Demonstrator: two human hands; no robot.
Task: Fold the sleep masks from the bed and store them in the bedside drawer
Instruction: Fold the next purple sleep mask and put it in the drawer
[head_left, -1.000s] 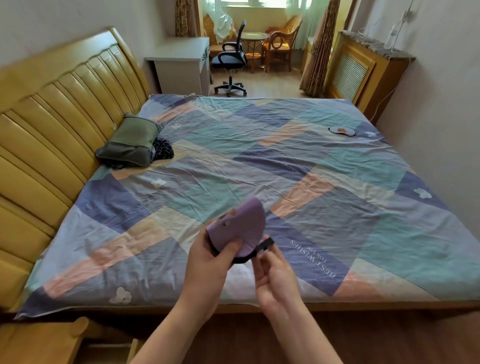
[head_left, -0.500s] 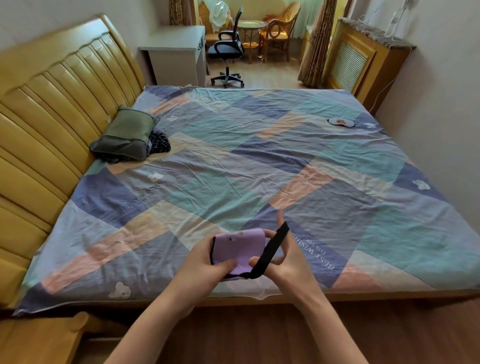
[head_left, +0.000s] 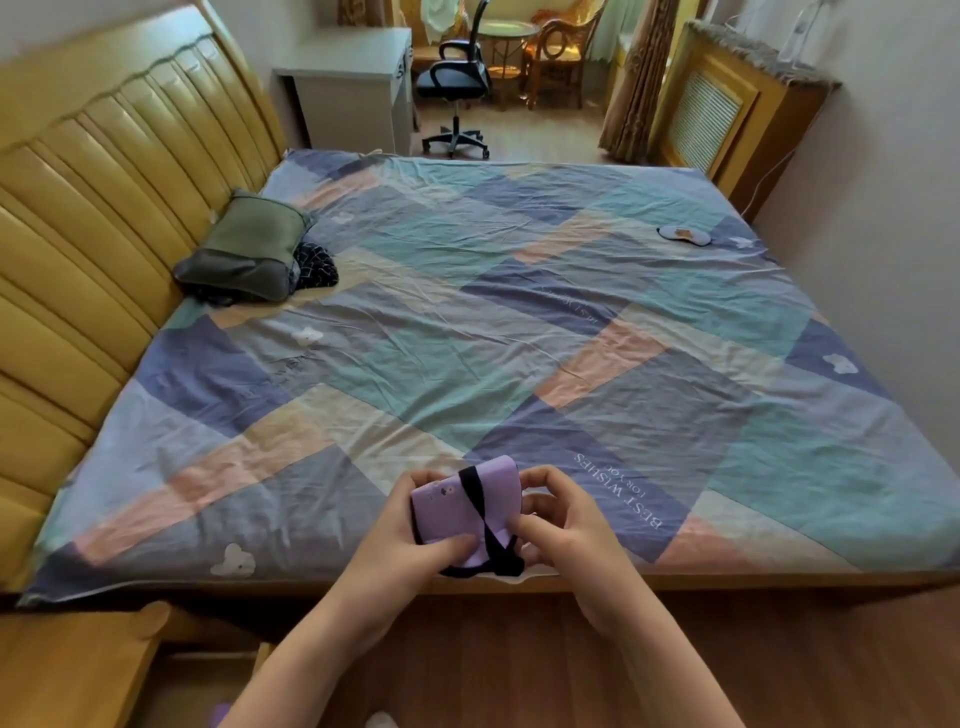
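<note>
A purple sleep mask (head_left: 457, 509), folded in half, is held over the near edge of the bed. Its black strap (head_left: 480, 512) crosses the front of it and loops below. My left hand (head_left: 410, 540) pinches the mask's left side with the thumb on top. My right hand (head_left: 563, 525) holds the right side and the strap. A second sleep mask (head_left: 683, 235), pale with a brown mark, lies flat at the far right of the bed. The wooden bedside cabinet (head_left: 67, 665) is at the bottom left, and an open drawer (head_left: 197, 680) shows beside it.
The bed (head_left: 519, 338) has a patchwork sheet and a yellow padded headboard (head_left: 93, 218) on the left. A green pillow (head_left: 244, 249) lies on dark cloth near the headboard. A white desk (head_left: 353, 83), an office chair (head_left: 457, 88) and a radiator cover (head_left: 727, 109) stand beyond.
The black strap, held up beside the mask by my right hand, now lies wrapped across the folded mask. Both hands stay close together at the bed's near edge.
</note>
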